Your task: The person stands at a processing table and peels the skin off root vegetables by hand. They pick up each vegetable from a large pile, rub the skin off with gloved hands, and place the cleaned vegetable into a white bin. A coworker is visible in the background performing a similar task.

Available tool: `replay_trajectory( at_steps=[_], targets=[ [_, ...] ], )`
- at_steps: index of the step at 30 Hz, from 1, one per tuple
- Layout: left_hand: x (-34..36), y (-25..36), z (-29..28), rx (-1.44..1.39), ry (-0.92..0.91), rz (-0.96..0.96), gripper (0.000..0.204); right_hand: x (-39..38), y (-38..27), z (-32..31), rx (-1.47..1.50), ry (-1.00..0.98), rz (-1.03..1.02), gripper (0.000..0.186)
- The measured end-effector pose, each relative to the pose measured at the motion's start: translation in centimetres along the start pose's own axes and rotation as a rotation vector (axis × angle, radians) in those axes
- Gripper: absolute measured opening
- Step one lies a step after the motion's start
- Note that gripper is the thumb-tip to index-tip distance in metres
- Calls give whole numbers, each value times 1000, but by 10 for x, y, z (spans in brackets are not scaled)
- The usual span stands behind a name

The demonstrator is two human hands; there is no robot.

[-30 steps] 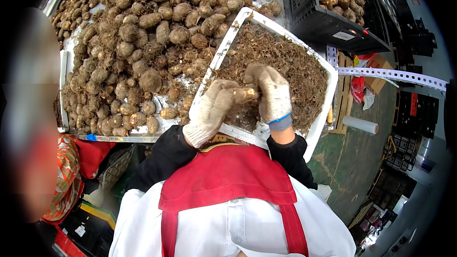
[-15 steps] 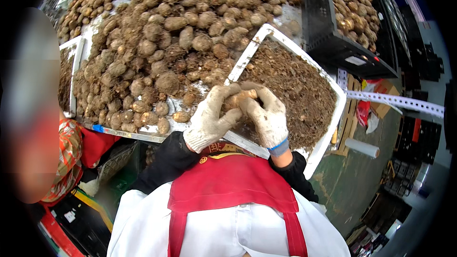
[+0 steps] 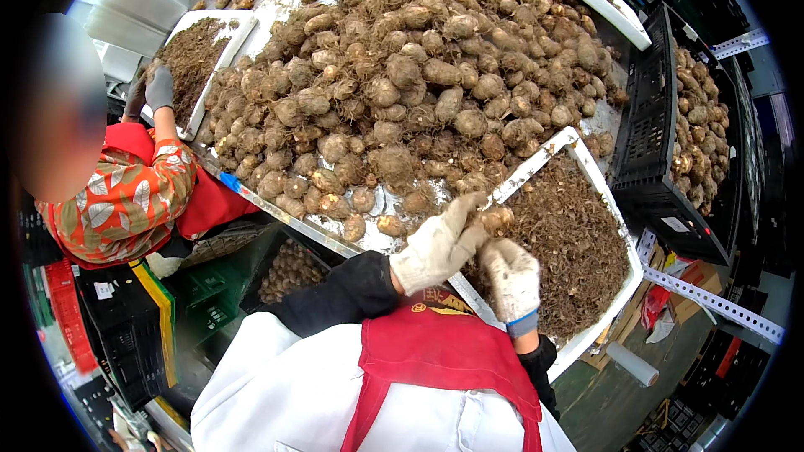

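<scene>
A small brown taro [image 3: 496,218], partly peeled, sits in the fingers of my left hand [image 3: 441,243], which wears an off-white work glove. My right hand [image 3: 512,278], gloved too with a blue cuff edge, is closed just below and beside that taro; whatever its fingers grip is hidden. Both hands are over the near left corner of a white foam tray [image 3: 596,176] filled with brown root scrapings [image 3: 569,243]. A large heap of hairy taros [image 3: 394,84] covers the table beyond my hands.
A black crate [image 3: 645,134] of taros stands to the right. At the left, a co-worker's gloved hands [image 3: 157,88] are at another foam tray [image 3: 222,59]. Below the table's metal edge [image 3: 293,226] is a crate of taros [image 3: 289,272]. A perforated metal bar [image 3: 712,305] juts out at right.
The view has swung left, showing more of the co-worker. My right hand has drawn back from the taro and curled closed below it, while the left keeps hold.
</scene>
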State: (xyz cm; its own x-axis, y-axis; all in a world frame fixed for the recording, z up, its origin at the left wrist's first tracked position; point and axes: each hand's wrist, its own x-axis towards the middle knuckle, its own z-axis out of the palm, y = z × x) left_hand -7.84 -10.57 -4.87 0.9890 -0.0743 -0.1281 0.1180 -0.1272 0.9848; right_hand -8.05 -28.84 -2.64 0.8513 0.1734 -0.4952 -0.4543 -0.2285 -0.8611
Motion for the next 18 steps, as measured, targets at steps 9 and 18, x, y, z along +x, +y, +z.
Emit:
replay_trajectory(
  at_steps=[9,18],
  targets=[
    [127,45,-245,-1316,-148,60,43,1,10,-29,42,36,-95,41],
    [65,52,-125,1041,-44,-467,57,-14,11,-26,23,23,-153,33]
  ],
)
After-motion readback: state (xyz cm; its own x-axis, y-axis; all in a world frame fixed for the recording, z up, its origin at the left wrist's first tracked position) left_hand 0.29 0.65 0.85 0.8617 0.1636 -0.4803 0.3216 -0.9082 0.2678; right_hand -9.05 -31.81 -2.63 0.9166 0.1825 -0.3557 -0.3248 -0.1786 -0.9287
